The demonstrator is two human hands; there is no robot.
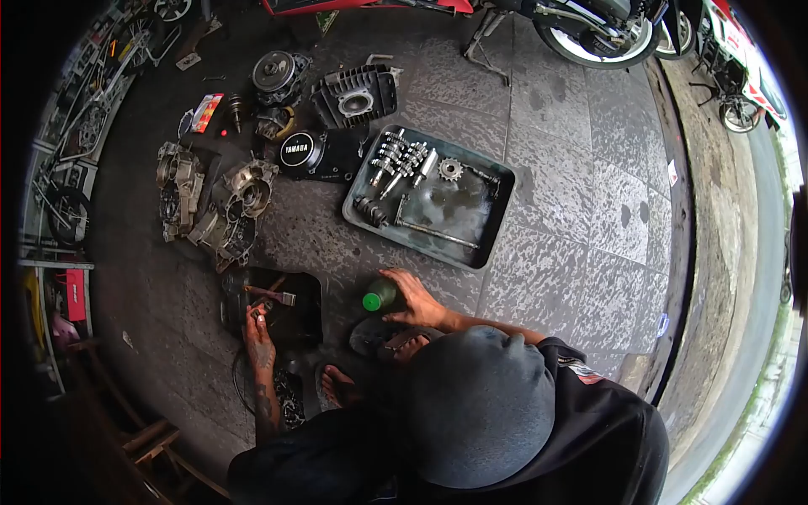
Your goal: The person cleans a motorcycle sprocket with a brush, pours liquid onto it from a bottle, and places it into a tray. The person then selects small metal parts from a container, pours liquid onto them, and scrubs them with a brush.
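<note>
My left hand [260, 343] is over the near edge of a black tray [310, 316], its fingers pinched around something small that I cannot make out. A paint brush [286, 298] with a wide metal band lies across that tray, just beyond the fingertips. My right hand [418, 303] curls round the side of a dark green bottle [384, 292] with a bright green cap, which stands on the floor by my sandalled foot. Beyond it, a larger tray [497, 215] holds gear shafts [402, 164], a sprocket [450, 169] and a long rod [438, 234].
Engine case halves [240, 206] lie at left. Behind them are a Yamaha cover [316, 153], a finned cylinder [355, 94] and a clutch assembly [275, 74]. A motorcycle wheel [598, 42] stands at the back right. A wooden stool [151, 442] is at lower left.
</note>
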